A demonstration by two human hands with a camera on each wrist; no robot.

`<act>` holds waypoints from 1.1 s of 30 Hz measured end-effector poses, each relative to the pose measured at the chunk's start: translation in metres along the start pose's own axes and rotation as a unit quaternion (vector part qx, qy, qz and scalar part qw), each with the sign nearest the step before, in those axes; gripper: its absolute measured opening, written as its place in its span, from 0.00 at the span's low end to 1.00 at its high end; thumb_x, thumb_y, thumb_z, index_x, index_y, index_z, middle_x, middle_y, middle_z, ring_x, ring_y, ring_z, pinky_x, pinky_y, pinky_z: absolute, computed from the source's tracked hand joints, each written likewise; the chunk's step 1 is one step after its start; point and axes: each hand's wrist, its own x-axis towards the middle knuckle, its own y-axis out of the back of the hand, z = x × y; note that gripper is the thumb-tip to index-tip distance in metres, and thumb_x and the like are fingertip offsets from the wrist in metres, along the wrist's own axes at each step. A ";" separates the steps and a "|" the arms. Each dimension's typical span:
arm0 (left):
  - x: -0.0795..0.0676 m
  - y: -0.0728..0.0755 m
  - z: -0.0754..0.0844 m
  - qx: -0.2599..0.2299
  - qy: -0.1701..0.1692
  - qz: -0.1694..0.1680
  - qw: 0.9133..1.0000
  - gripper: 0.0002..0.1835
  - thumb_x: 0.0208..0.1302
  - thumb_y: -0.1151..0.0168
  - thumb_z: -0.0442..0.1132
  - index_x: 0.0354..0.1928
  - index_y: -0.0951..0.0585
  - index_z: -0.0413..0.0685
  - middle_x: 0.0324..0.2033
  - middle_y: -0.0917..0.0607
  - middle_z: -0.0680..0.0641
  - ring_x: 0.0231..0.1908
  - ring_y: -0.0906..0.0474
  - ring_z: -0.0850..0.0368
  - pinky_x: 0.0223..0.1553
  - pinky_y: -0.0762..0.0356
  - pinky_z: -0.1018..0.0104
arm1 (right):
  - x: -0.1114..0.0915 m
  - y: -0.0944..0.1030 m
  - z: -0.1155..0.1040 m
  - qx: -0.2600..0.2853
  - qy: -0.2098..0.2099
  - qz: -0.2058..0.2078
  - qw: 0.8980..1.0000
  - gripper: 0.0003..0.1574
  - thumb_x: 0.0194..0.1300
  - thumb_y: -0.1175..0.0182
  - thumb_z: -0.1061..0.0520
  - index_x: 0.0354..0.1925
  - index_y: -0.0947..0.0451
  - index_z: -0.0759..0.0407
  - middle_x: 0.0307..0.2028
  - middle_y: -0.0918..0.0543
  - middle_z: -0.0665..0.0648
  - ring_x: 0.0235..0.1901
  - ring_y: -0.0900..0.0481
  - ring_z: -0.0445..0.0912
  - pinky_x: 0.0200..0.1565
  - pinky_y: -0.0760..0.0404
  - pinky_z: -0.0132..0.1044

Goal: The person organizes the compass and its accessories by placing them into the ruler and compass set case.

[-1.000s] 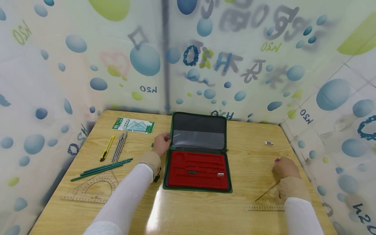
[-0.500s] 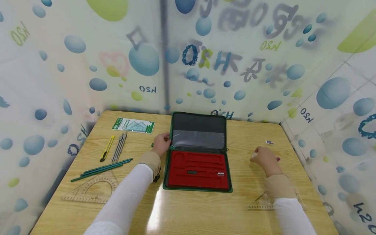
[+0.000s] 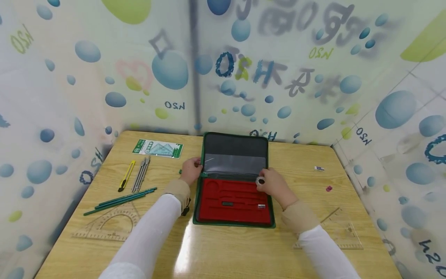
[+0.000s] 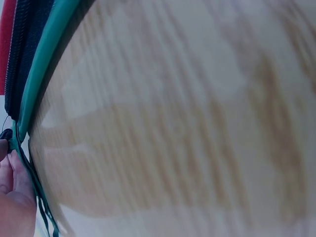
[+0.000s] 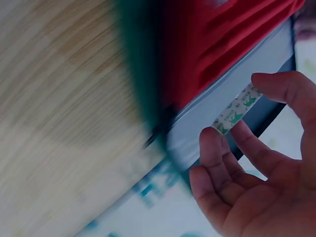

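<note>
An open green zip case (image 3: pixel 235 144) lies on the table, its red moulded tray (image 3: pixel 213 212) towards me. At the left edge by the hinge, my left hand (image 3: pixel 191 171) pinches the case's green edge near the zip end (image 4: pixel 14 140). My right hand (image 3: pixel 275 186) holds a small roll of tape (image 3: pixel 259 181) over the tray's upper right corner. In the right wrist view, the tape (image 5: pixel 237 111) shows green print on white, pinched between thumb and fingertips. A small sharpener (image 3: pixel 261 206) and a small dark green piece (image 3: pixel 228 204) lie in the tray.
On the left are green pencils (image 3: pixel 120 202), a yellow cutter (image 3: pixel 127 176), metal compasses (image 3: pixel 141 175), a packet (image 3: pixel 158 148) and a clear set square (image 3: pixel 101 235). To the right lie an eraser (image 3: pixel 319 168), a small pink piece (image 3: pixel 329 188) and another set square (image 3: pixel 350 246).
My right hand has moved left from beside the pink piece, with the tape roll now held over the case. The left hand has stayed at the case's edge.
</note>
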 end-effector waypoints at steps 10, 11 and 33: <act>-0.001 0.001 0.003 0.002 0.011 -0.010 1.000 0.19 0.63 0.46 0.28 0.57 0.25 0.31 0.45 0.19 0.33 0.48 0.22 0.43 0.49 0.23 0.53 | 0.007 -0.022 -0.080 -0.014 0.094 -0.031 0.995 0.26 0.50 0.31 0.52 0.48 0.23 0.57 0.42 0.24 0.56 0.35 0.27 0.47 0.39 0.24 0.41; -0.001 0.001 0.003 0.001 0.011 -0.010 1.000 0.19 0.63 0.46 0.28 0.57 0.25 0.31 0.45 0.19 0.33 0.48 0.22 0.43 0.49 0.23 0.53 | 0.008 -0.023 -0.086 -0.016 0.102 -0.032 0.994 0.26 0.50 0.31 0.52 0.48 0.23 0.57 0.42 0.24 0.56 0.35 0.27 0.47 0.39 0.23 0.40; -0.003 0.000 0.005 0.000 0.019 0.003 1.000 0.18 0.63 0.45 0.28 0.55 0.23 0.32 0.44 0.18 0.34 0.47 0.22 0.43 0.50 0.24 0.52 | 0.028 -0.056 -0.143 -0.087 0.156 -0.030 0.984 0.17 0.53 0.29 0.49 0.41 0.15 0.54 0.38 0.21 0.55 0.39 0.22 0.47 0.43 0.21 0.40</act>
